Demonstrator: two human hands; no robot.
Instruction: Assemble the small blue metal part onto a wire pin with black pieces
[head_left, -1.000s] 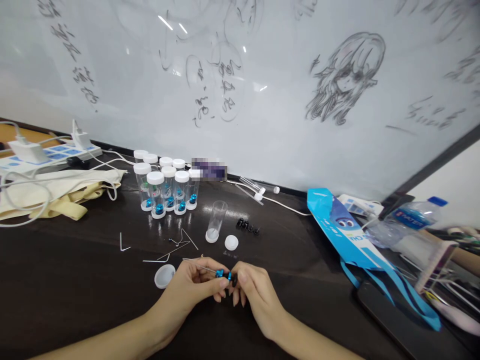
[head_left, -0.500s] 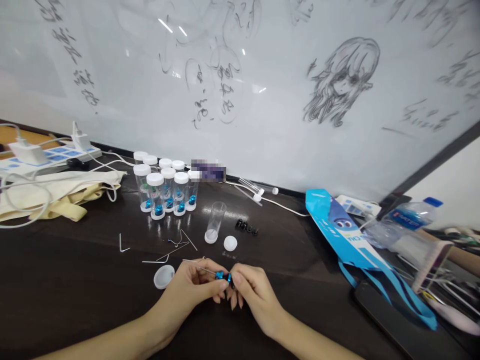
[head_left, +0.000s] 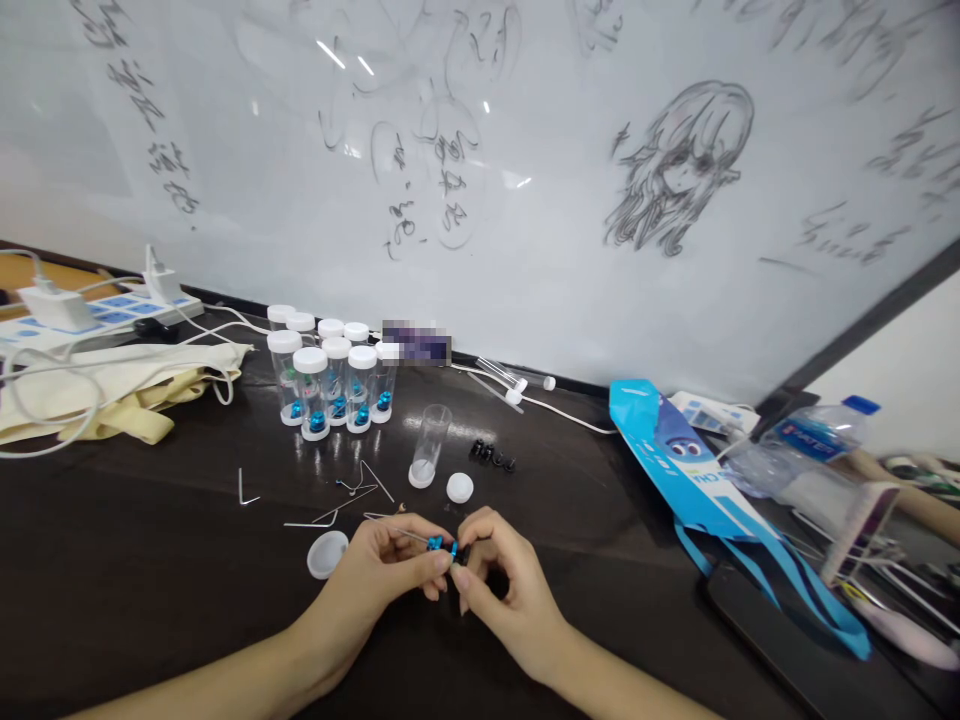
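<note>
Low in the head view, my left hand point(head_left: 386, 560) is closed, pinching a small shiny blue metal part point(head_left: 435, 543) between thumb and fingers. A thin bent metal rod point(head_left: 401, 530) runs from that part out over the left fingers. Close against it, my right hand point(head_left: 506, 570) is closed with thumb and fingertips on a small black piece point(head_left: 463, 553) at the part's right end. Fingers hide much of both pieces, and I cannot tell exactly how they join. Above the hands lie a round white cap point(head_left: 460, 488) and an upright clear tube point(head_left: 431, 447).
Several white-capped clear tubes point(head_left: 311, 395) holding blue parts stand at the back left. Thin metal rods point(head_left: 352, 505), a small L-shaped key point(head_left: 241, 490), a white cup-like lid point(head_left: 328, 555) and black pieces point(head_left: 491, 455) lie around. A blue bag point(head_left: 697, 470) sits right.
My right hand's fingers have lifted and re-gripped, with the index finger now raised and a gap behind the thumb. My left hand stays nearly still, holding the blue part.
</note>
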